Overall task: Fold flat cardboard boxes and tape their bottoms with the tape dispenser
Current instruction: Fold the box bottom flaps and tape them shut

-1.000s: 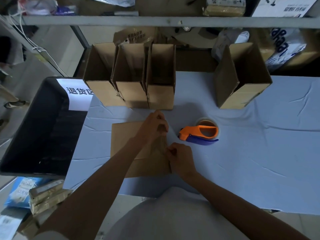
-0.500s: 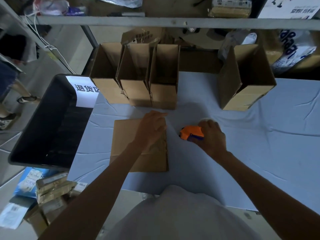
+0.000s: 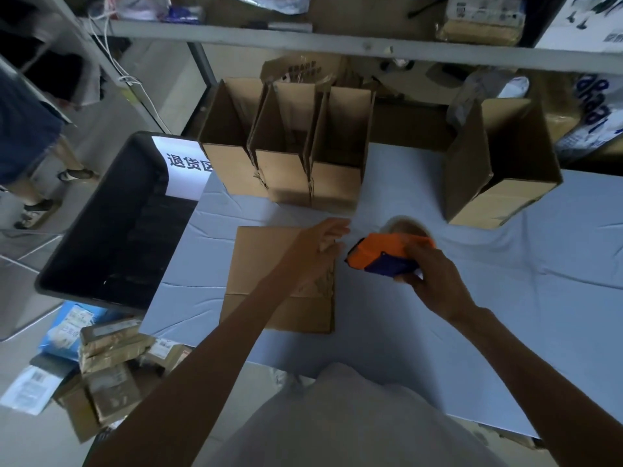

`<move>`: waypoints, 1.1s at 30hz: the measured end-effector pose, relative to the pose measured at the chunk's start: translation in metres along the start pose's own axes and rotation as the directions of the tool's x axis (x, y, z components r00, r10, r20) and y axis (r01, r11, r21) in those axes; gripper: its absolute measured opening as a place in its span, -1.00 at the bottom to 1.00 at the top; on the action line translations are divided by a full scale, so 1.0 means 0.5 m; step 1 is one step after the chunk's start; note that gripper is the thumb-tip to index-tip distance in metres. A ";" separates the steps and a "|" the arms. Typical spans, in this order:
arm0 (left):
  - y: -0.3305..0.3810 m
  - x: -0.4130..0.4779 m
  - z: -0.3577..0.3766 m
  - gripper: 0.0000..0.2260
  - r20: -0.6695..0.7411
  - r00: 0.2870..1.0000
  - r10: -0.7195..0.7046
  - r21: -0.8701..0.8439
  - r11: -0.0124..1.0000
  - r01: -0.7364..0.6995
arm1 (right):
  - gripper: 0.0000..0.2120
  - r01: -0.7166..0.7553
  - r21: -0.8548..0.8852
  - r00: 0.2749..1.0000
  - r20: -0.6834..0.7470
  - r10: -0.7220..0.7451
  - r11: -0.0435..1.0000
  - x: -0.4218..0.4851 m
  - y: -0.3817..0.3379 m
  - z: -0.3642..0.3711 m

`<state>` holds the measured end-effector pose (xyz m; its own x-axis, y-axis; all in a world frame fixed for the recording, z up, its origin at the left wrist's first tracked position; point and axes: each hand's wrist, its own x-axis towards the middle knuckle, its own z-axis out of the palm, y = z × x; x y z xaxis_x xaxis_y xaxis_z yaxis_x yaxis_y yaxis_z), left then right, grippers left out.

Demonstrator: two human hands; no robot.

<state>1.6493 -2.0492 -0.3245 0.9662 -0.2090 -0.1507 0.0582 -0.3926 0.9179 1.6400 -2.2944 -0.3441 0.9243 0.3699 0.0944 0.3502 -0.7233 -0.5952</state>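
Cardboard lies flat on the pale blue cloth-covered table (image 3: 505, 298): a brown flattened cardboard box (image 3: 266, 264) sits near the front edge, its long side running away from the person. The left hand (image 3: 317, 251) rests palm-down on the far right corner of this flat box, fingers stretched out and loosely spread, gripping nothing. Just beside it, to the right, the right hand (image 3: 435, 284) has its fingers wrapped around an orange and dark blue plastic tape dispenser (image 3: 384, 254), held just above the cloth with its orange nose pointing toward the left hand. A brownish tape roll (image 3: 404, 225) shows behind the dispenser's body.

At the back of the table stand 3 opened brown cardboard boxes (image 3: 286, 143) packed side by side, touching each other, open tops up. Well apart to the right stands 1 larger opened brown cardboard box (image 3: 499, 163), turned at an angle.

Left of the table sits a black plastic bin (image 3: 101, 230) bearing a white paper sign (image 3: 185, 163) with bold dark characters reading "退货区"; the last character is partly hidden by a box. On the floor below it lie several taped brown parcels (image 3: 111, 345) with printed labels too small to read. A white bag (image 3: 593, 106) on the right under the shelf carries large blue lettering that I cannot make out.
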 end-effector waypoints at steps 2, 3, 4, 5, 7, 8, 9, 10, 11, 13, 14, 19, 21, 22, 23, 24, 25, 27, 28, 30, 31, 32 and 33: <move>0.026 -0.010 -0.001 -0.71 0.037 0.999 0.023 -0.099 0.995 -0.019 | -0.61 0.054 -0.002 0.997 0.048 -0.054 0.999 0.002 -0.027 -0.023; 0.036 -0.017 -0.003 -0.76 0.036 0.999 0.022 -0.136 0.991 -0.017 | -0.63 0.066 -0.003 0.995 0.079 -0.065 0.998 0.003 -0.037 -0.029; 0.043 -0.024 -0.003 -0.79 0.024 1.000 0.019 -0.177 0.984 -0.014 | -0.65 0.066 -0.001 0.992 0.108 -0.065 0.998 0.004 -0.045 -0.031; 0.044 -0.028 -0.006 -0.79 0.007 1.000 0.024 -0.213 0.977 -0.022 | -0.66 0.057 0.013 0.990 0.128 -0.058 0.998 0.005 -0.050 -0.030; 0.042 -0.037 -0.016 -0.76 -0.001 0.999 0.035 -0.223 0.974 -0.034 | -0.63 0.018 0.069 0.989 0.146 -0.028 0.997 0.006 -0.057 -0.025; 0.043 -0.040 -0.022 -0.75 0.011 0.999 0.036 -0.222 0.974 -0.032 | -0.62 -0.001 0.096 0.989 0.146 -0.013 0.995 0.006 -0.059 -0.021; 0.042 -0.041 -0.027 -0.76 0.020 0.999 0.036 -0.218 0.975 -0.030 | -0.60 -0.019 0.118 0.989 0.145 0.002 0.993 0.005 -0.062 -0.019; 0.043 -0.042 -0.034 -0.80 0.028 0.999 0.039 -0.211 0.977 -0.033 | -0.58 -0.037 0.138 0.990 0.143 0.017 0.990 0.003 -0.064 -0.018; 0.042 -0.042 -0.037 -0.85 0.029 0.999 0.036 -0.202 0.979 -0.030 | -0.55 -0.056 0.159 0.989 0.147 0.032 0.986 0.001 -0.065 -0.017; 0.040 -0.041 -0.044 -0.87 0.007 1.000 0.023 -0.189 0.982 -0.022 | -0.48 -0.085 0.193 0.985 0.166 0.052 0.978 -0.002 -0.068 -0.017; 0.040 -0.040 -0.046 -0.85 -0.015 1.000 0.017 -0.199 0.980 -0.019 | -0.47 -0.093 0.207 0.982 0.183 0.055 0.974 -0.002 -0.067 -0.018; 0.044 -0.044 -0.055 -0.83 -0.063 0.998 -0.026 -0.219 0.976 0.011 | -0.46 -0.146 0.275 0.969 0.232 0.082 0.950 0.002 -0.068 -0.029; 0.044 -0.050 -0.055 -0.84 -0.032 0.999 -0.021 -0.180 0.984 0.015 | -0.46 -0.141 0.266 0.968 0.238 0.077 0.954 0.002 -0.065 -0.030; 0.048 -0.052 -0.053 -0.86 -0.026 0.999 -0.021 -0.147 0.989 0.017 | -0.47 -0.139 0.260 0.966 0.246 0.074 0.956 0.003 -0.063 -0.029; 0.051 -0.054 -0.052 -0.89 -0.034 0.999 -0.021 -0.086 0.996 0.019 | -0.46 -0.142 0.262 0.965 0.252 0.074 0.955 0.003 -0.062 -0.028; 0.053 -0.055 -0.053 -0.92 -0.046 0.999 -0.028 -0.008 1.000 0.028 | -0.46 -0.143 0.258 0.962 0.262 0.074 0.956 0.005 -0.064 -0.029; 0.054 -0.054 -0.053 -0.93 -0.064 0.997 -0.035 0.051 0.998 0.038 | -0.48 -0.144 0.258 0.959 0.274 0.071 0.955 0.007 -0.069 -0.031; 0.058 -0.053 -0.056 -0.90 -0.079 0.996 -0.036 0.090 0.995 0.043 | -0.57 -0.133 0.256 0.957 0.283 0.057 0.958 0.011 -0.077 -0.037; 0.057 -0.054 -0.056 -0.89 -0.075 0.997 -0.032 0.095 0.995 0.039 | -0.58 -0.125 0.245 0.957 0.285 0.051 0.961 0.012 -0.082 -0.042; 0.055 -0.049 -0.051 -0.89 -0.104 0.994 -0.039 0.110 0.993 0.051 | -0.53 -0.098 0.217 0.961 0.273 0.036 0.971 0.016 -0.090 -0.048; 0.048 -0.043 -0.048 -0.90 -0.114 0.991 -0.070 0.123 0.989 0.085 | -0.44 -0.088 0.206 0.962 0.271 0.030 0.975 0.017 -0.094 -0.048; 0.039 -0.041 -0.049 -0.91 -0.128 0.987 -0.096 0.138 0.984 0.113 | -0.29 -0.085 0.190 0.961 0.275 0.030 0.978 0.018 -0.095 -0.046; 0.027 -0.044 -0.052 -0.93 -0.133 0.984 -0.120 0.170 0.975 0.142 | -0.19 -0.071 0.158 0.964 0.266 0.027 0.985 0.021 -0.100 -0.045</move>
<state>1.6355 -2.0265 -0.2992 0.9771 -0.0393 -0.2093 0.1510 -0.5650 0.8111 1.6355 -2.2674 -0.2952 0.8595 0.4924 -0.1372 0.2553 -0.6461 -0.7193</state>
